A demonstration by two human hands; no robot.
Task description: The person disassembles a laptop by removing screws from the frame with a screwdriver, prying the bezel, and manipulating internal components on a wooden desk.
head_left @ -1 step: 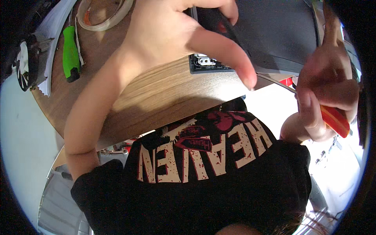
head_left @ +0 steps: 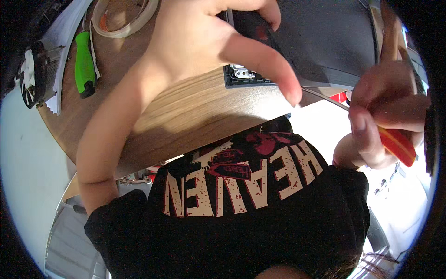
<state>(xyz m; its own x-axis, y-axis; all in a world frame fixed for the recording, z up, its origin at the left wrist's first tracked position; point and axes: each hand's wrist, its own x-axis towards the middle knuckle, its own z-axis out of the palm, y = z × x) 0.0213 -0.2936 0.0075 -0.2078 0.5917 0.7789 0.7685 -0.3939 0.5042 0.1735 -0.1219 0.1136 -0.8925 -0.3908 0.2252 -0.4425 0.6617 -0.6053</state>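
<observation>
At ten o'clock a green-handled screwdriver [head_left: 84, 63] lies on the wooden table [head_left: 186, 116]. At twelve the left hand [head_left: 209, 39] spreads thumb and fingers wide over a black casing [head_left: 251, 84], a metal bracket [head_left: 243, 73] bare at its corner. At three the right hand [head_left: 385, 109] holds a red-orange-handled tool [head_left: 398, 148] — its thin shaft points toward ten o'clock, beside the left thumb.

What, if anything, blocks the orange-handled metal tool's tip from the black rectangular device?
Possibly the left thumb, beside the tool at its far end; whether the tip touches the device is unclear. Nothing else visible intervenes.
</observation>
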